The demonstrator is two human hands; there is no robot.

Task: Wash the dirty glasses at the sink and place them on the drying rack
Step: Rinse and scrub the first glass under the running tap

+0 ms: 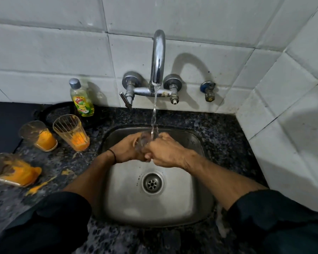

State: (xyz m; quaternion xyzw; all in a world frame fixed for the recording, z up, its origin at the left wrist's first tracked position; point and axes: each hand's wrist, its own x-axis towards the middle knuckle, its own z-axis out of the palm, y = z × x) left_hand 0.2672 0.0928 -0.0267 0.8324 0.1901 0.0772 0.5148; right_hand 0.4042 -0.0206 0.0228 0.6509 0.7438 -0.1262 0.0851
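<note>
Over the steel sink (182, 204) I hold a clear glass (145, 139) under the running water from the tap (157, 57). My left hand (128, 150) grips the glass from the left and my right hand (163, 150) curls round it from the right. The hands hide most of the glass. Three dirty glasses with orange residue stand on the counter to the left: one nearest the sink (72, 132), one behind it (38, 135), and one at the far left edge (13, 170).
A dish soap bottle (82, 99) stands against the tiled wall left of the tap. Orange spills (39, 187) lie on the dark granite counter (228, 136). A tiled wall closes the right side. The drain (151, 183) sits at the sink's middle.
</note>
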